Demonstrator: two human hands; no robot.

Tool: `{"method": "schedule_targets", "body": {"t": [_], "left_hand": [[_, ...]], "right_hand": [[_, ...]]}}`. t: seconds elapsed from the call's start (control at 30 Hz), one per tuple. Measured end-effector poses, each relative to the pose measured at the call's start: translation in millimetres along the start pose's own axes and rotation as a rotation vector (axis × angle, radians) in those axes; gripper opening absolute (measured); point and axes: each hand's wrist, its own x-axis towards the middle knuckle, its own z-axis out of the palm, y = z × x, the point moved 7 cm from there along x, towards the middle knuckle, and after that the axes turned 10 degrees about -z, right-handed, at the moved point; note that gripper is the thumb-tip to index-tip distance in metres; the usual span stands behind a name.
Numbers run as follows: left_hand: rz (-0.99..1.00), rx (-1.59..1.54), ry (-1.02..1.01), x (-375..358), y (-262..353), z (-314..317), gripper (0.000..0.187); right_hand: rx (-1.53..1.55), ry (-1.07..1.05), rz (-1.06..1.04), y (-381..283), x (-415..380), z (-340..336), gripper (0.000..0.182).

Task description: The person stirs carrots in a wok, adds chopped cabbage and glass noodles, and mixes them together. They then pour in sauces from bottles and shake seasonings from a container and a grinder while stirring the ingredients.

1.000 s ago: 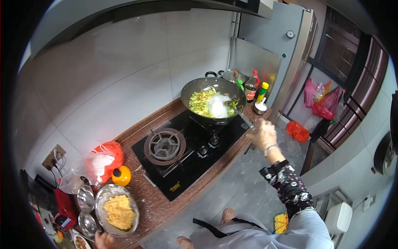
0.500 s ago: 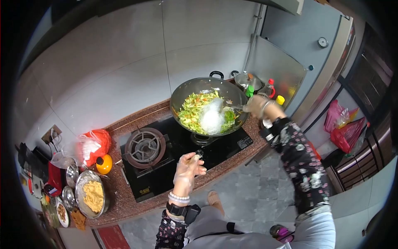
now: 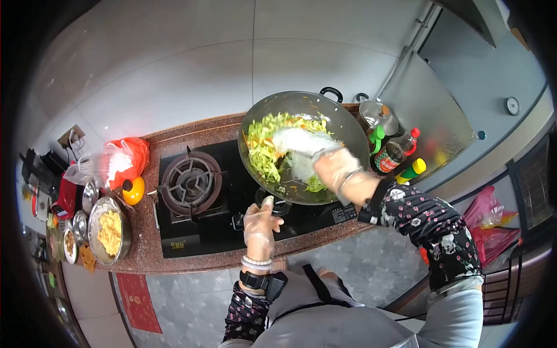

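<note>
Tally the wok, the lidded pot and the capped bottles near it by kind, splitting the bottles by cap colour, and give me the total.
Wok: 1
Lidded pot: 1
Green-capped bottle: 1
Red-capped bottle: 1
Yellow-capped bottle: 1
Total: 5

Even, fairly bright indoor light leaves soft shadows and a pale sheen on the wall (image 3: 191, 75). Motion smears the right hand (image 3: 336, 171); lens distortion bends the dark-cornered edges.
</note>
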Motion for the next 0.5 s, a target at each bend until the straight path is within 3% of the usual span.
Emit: {"method": "schedule_targets", "body": {"t": [0.13,0.17,0.23,0.27,0.3,0.43,0.5], "left_hand": [[0.062,0.000,0.060,-7,2,2,0.032],[0.088,0.022,0.106,-10,2,2,0.031],[0.114,0.017,0.208,-15,2,2,0.031],[0.136,0.024,0.250,-18,4,4,0.031],[0.135,0.044,0.308,-17,2,3,0.032],[0.132,0.040,0.455,-19,-1,3,0.031],[0.145,0.037,0.525,-22,-1,4,0.031]], "right_hand": [[0.232,-0.064,0.136,79,-13,6,0.026],[0.395,0.067,0.192,106,-22,15,0.031],[0.774,0.044,0.114,146,-42,15,0.034],[0.972,-0.018,0.224,168,-52,27,0.033],[1.040,0.008,0.207,186,-64,17,0.029],[1.096,-0.069,0.234,248,-72,8,0.029],[0.934,-0.061,0.127,252,-44,21,0.030]]}}
